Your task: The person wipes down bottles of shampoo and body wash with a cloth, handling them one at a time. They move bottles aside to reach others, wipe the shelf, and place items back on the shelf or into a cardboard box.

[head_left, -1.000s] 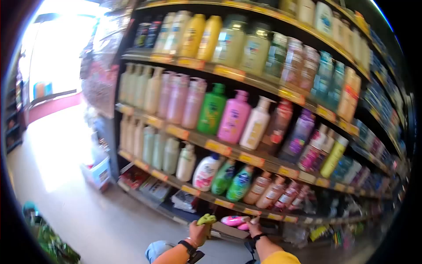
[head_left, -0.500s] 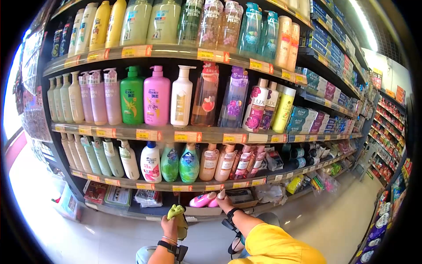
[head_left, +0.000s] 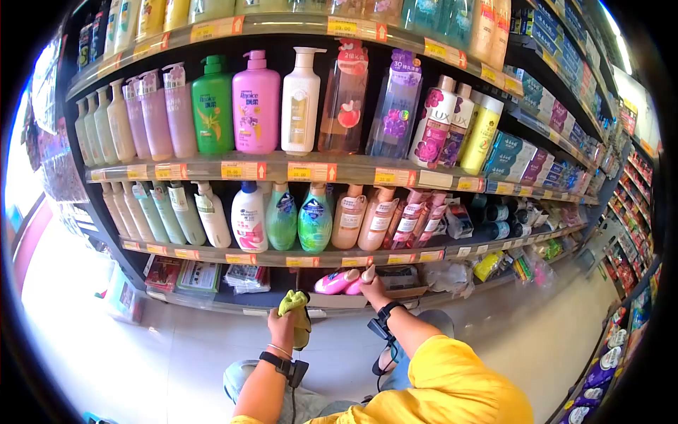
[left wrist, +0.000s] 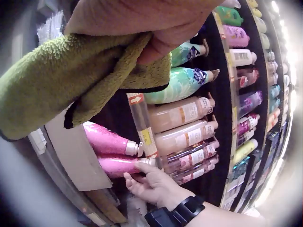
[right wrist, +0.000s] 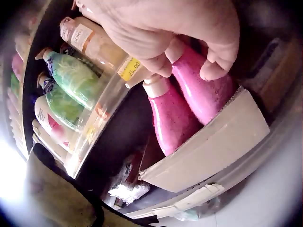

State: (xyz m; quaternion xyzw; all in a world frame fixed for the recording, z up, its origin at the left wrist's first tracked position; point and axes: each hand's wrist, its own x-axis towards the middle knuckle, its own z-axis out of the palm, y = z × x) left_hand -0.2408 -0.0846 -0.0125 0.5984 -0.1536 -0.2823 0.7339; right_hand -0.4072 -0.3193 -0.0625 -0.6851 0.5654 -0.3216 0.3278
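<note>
My left hand (head_left: 282, 326) grips a yellow-green cloth (left wrist: 42, 85) with a dark edge, bunched at the top and hanging below the fingers. It is in front of the bottom shelf, left of my right hand (head_left: 374, 290). In the right wrist view, my right thumb and fingers pinch the pale neck of a pink bottle (right wrist: 203, 90). A second pink bottle (right wrist: 170, 118) leans beside it, its pale cap close to my fingertips. Both tilt in a low cardboard box (right wrist: 208, 151) on the bottom shelf, their lower ends hidden behind its front wall.
Just above the box runs a shelf edge with price tags (head_left: 304, 261), bearing green bottles (head_left: 314, 222) and peach bottles (head_left: 348, 218). Flat packets (head_left: 198, 275) lie left of the box, a clear plastic bag (head_left: 450, 278) right of it. My knees are close to the shelf.
The head view has steadied and tilted down, so the shelves stand higher in it. My left hand keeps the cloth and my right hand stays at the pink bottle's neck.
</note>
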